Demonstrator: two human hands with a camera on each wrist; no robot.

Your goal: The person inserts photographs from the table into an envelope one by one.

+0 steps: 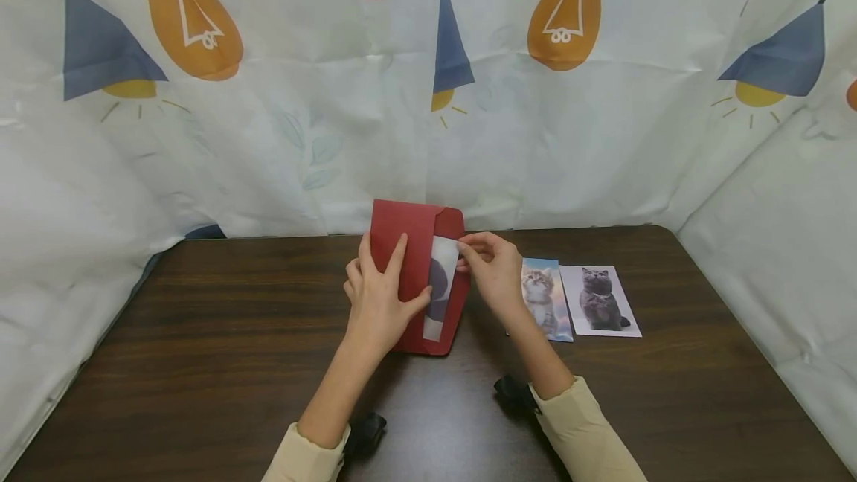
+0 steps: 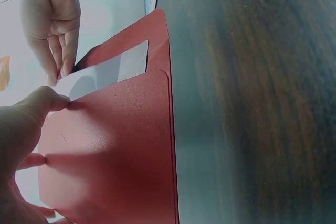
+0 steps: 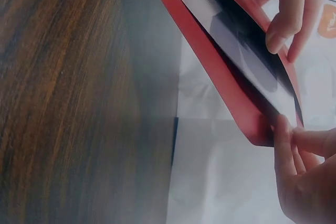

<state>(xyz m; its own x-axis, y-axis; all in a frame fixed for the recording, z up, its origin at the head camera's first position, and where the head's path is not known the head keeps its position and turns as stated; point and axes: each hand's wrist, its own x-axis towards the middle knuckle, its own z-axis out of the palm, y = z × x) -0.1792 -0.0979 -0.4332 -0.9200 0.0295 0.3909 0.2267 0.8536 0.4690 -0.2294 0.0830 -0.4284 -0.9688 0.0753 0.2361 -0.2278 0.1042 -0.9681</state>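
Observation:
A red envelope lies on the table with its open side and flap facing right. Halfway out of that opening shows a pale picture card with a grey shape printed on it; the rest is hidden inside. My left hand spreads its fingers over the front panel, and its thumb holds the panel's edge at the opening, as the left wrist view of the red envelope also shows. With thumb and fingertips, my right hand pinches the card's far right corner. In the right wrist view the pocket gapes around the card.
Just right of my right hand lie two cat pictures: a kitten card on a blue and pink ground, partly behind my forearm, and a grey cat card on white. A patterned curtain hangs behind the dark wooden table.

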